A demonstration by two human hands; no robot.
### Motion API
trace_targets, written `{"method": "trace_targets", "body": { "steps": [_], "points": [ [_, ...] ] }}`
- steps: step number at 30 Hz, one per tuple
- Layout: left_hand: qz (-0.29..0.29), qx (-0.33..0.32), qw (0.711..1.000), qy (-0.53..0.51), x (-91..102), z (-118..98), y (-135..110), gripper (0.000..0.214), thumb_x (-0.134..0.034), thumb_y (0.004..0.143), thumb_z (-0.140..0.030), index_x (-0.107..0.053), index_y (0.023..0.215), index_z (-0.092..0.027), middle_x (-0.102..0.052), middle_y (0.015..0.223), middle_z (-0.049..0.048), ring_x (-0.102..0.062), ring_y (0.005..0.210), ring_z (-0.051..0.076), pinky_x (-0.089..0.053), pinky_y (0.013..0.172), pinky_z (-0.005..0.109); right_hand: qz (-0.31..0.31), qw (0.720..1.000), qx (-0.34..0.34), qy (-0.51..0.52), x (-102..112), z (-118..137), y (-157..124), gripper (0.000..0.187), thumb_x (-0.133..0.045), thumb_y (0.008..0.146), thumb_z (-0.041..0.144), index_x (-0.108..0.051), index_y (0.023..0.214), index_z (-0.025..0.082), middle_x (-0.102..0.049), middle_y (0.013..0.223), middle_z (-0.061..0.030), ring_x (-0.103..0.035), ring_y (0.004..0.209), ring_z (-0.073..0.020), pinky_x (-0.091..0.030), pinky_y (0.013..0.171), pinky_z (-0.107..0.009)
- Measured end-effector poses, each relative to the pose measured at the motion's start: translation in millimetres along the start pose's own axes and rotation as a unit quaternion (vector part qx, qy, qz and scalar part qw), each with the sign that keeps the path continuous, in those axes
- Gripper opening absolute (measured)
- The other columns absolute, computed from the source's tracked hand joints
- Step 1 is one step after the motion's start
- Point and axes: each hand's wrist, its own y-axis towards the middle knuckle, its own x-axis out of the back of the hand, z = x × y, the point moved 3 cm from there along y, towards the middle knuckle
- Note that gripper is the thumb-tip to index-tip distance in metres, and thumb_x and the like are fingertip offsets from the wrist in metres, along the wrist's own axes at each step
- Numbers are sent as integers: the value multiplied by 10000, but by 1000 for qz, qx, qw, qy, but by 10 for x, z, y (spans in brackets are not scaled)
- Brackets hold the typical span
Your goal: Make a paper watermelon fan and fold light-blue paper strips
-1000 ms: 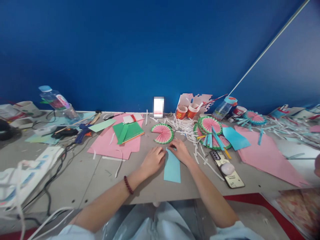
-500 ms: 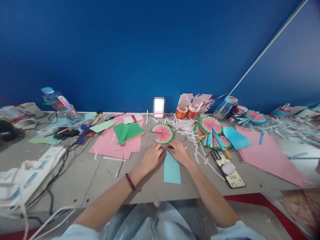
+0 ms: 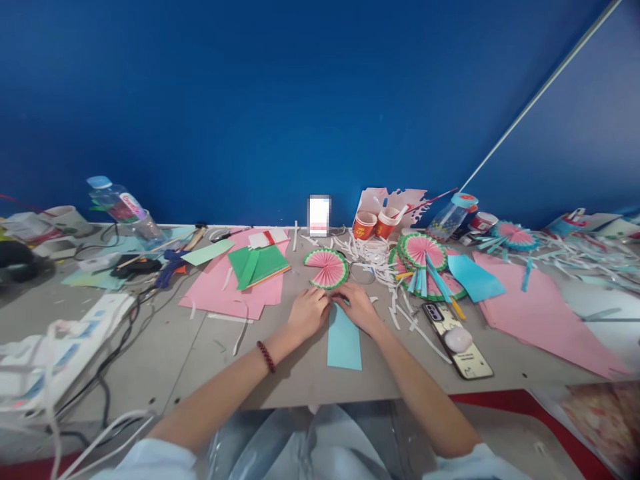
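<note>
**Light-blue paper strip (image 3: 345, 343) under both hands**

We spot yellow characters on the red paper cups (image 3: 364, 231) and lettering on the tilted bottle (image 3: 131, 205), all too small for us to read. A white stick (image 3: 402, 211) stands in one cup; the clear jar (image 3: 443, 219) holds coloured bits. On the bench (image 3: 295, 377), our left hand (image 3: 311, 311) and right hand (image 3: 355, 308) curl at the strip's far end; whether they pinch it, we cannot tell.

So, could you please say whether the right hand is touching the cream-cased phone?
Apart: the head view shows grey table between the right hand and the cream-cased phone.
</note>
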Motion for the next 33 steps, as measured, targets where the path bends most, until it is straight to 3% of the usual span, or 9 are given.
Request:
{"method": "trace_targets", "body": {
  "steps": [8,16,33],
  "points": [
    [13,-21,999,36,-29,-16,68,255,-411,914,-209,-639,815,-153,-588,833,65,-532,874,196,-433,749,326,-15,999,-28,-33,-34,-32,-4,104,-566,818,130,-636,816,206,-641,865,-32,-565,876,-196,-366,766,-301],
    [62,-34,996,56,10,-71,46,197,-441,886,-140,-621,804,-144,-583,838,74,-532,865,193,-461,699,299,-18,999,-25,-30,-19,-5,-8,116,-551,815,125,-633,793,205,-629,838,-32,-555,838,-190,-357,738,-290],
    [131,-90,985,63,87,-167,-193,199,-437,868,-75,-606,775,-123,-565,810,86,-530,850,214,-454,611,305,-16,999,-37,-32,-40,-26,-9,116,-545,823,139,-622,782,215,-635,856,-22,-553,839,-184,-334,747,-293]
  ]
}}
